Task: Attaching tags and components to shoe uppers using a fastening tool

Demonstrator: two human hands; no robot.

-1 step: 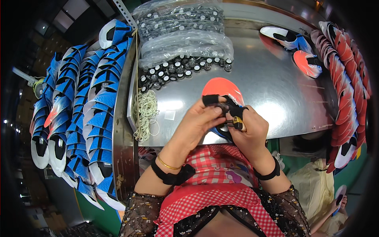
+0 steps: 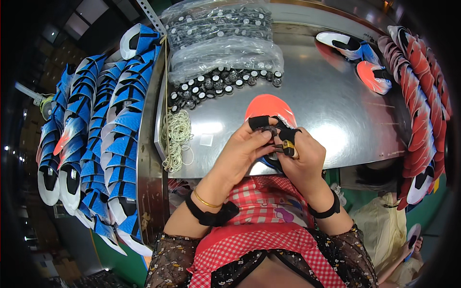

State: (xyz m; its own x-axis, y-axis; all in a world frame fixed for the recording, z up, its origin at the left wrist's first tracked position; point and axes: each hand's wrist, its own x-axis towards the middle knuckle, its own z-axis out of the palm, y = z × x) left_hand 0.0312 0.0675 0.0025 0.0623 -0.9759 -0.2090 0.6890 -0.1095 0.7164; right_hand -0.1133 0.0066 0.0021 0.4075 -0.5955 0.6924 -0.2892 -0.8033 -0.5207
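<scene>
At the near edge of the table both my hands meet over a shoe upper [image 2: 269, 105] with an orange toe. Its blue rear part shows only partly below my fingers. My left hand [image 2: 247, 146], with a black finger sleeve, pinches a small dark round part [image 2: 270, 130], seemingly a lacing dial. Closed around a small tool with a yellow-and-black handle [image 2: 288, 148] is my right hand [image 2: 305, 153]; the tool's dark tip points toward my left fingers. Exactly where tip and dial touch is hidden by the fingers.
Several loose black dials [image 2: 228, 89] lie at the back left, before plastic bags of more dials [image 2: 225, 55]. A tangle of pale cord [image 2: 177, 139] is at the left. Stacked blue uppers [image 2: 126, 139] hang left, red ones [image 2: 415, 110] right. Another person [image 2: 384, 235] sits lower right.
My left fingers have shifted very slightly around the small dark part. Everything else stays where it was.
</scene>
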